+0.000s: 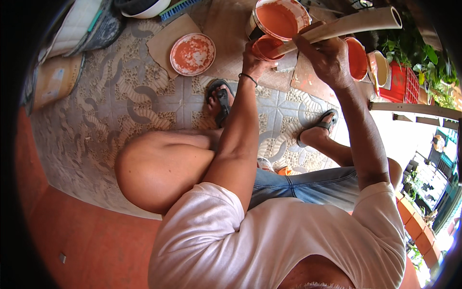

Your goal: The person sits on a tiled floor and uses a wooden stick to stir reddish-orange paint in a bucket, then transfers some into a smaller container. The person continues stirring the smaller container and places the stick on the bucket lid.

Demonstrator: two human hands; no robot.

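My left hand (254,64) is wrapped round a small red cup (264,48) below the rim of a bucket of orange paint (276,18). My right hand (329,62) is closed on a long, pale, hollow pipe (358,24), whose narrower lower end reaches into the cup; whether a separate handle is attached there I cannot tell. A round lid (192,54) smeared with orange and white paint lies on cardboard to the left.
Red and cream containers (357,60) stand to the right beside a red crate (403,82) and plants. Stacked buckets (72,33) and a blue brush (175,9) are upper left. My sandalled feet rest on patterned tiles (120,96). A red wall (86,245) curves along the lower left.
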